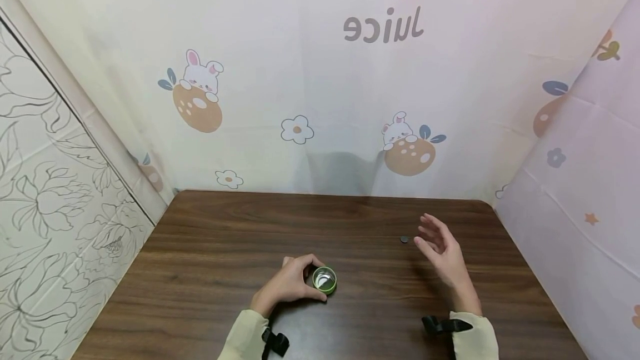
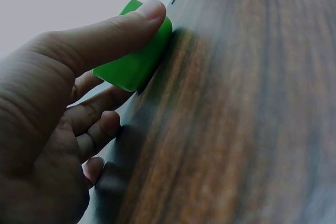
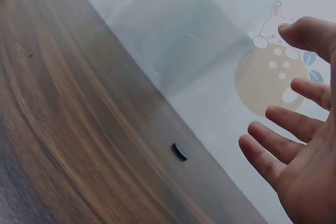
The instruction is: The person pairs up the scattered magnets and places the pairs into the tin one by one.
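Observation:
My left hand (image 1: 288, 282) grips a small green round container (image 1: 325, 280) between thumb and fingers. The container is upright on the table, its shiny silver inside facing up in the head view. In the left wrist view the thumb lies across the container's smooth green side (image 2: 137, 66), and the other fingers curl behind it. My right hand (image 1: 446, 257) is raised over the right part of the table, holding nothing, its fingers spread and loosely bent. Just left of its fingertips lies a small dark disc (image 1: 404, 239), flat on the table; the right wrist view shows this disc (image 3: 179, 152) edge-on.
The brown wood-grain table (image 1: 200, 249) ends at a curtain (image 1: 260, 71) printed with rabbits, fruit and flowers. More curtain hangs along the right side. A white panel (image 1: 55, 210) with line-drawn flowers stands at the left. Each wrist wears a black strap (image 1: 446, 325).

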### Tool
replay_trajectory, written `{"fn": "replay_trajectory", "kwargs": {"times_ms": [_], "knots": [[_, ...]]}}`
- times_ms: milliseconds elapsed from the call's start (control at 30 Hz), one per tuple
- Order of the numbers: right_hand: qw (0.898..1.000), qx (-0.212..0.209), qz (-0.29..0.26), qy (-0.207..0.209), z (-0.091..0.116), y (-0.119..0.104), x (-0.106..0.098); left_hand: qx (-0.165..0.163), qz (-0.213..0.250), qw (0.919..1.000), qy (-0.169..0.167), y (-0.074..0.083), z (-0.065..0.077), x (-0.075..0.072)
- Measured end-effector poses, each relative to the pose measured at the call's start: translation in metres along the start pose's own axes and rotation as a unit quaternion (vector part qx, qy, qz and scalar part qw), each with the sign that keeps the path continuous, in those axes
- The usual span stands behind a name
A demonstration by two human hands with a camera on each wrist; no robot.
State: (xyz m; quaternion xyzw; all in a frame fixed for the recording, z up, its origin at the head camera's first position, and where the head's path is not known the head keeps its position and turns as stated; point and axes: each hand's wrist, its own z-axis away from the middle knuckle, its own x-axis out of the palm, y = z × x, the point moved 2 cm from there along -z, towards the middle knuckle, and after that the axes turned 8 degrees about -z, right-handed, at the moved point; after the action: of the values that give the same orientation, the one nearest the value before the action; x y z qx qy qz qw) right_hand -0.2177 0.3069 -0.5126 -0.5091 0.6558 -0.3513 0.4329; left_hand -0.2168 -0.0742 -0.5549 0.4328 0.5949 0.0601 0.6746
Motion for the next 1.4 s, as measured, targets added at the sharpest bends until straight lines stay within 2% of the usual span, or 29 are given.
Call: {"fn": "replay_trajectory", "kwargs": {"times_ms": [300,600,867,1133,1400], "knots": [[0.999,0.01,0.017,0.038,0.001,-0.002,-0.015,0.003,-0.001,1.0,-0.001,0.0,0.0,-0.001],[0.994,0.065,0.053,0.07,0.004,-0.001,-0.034,0.002,0.001,1.0,-0.004,0.0,0.001,-0.001],[0.982,0.12,0.124,0.081,0.009,0.009,-0.05,0.002,-0.004,1.0,0.0,-0.001,0.001,0.0],[0.97,0.176,0.142,0.088,0.016,0.024,-0.06,0.016,-0.017,0.9996,0.013,-0.002,0.0,0.0],[0.955,0.222,0.161,0.116,0.021,0.036,-0.064,0.012,-0.012,0.9998,0.009,-0.002,0.0,0.001]]}}
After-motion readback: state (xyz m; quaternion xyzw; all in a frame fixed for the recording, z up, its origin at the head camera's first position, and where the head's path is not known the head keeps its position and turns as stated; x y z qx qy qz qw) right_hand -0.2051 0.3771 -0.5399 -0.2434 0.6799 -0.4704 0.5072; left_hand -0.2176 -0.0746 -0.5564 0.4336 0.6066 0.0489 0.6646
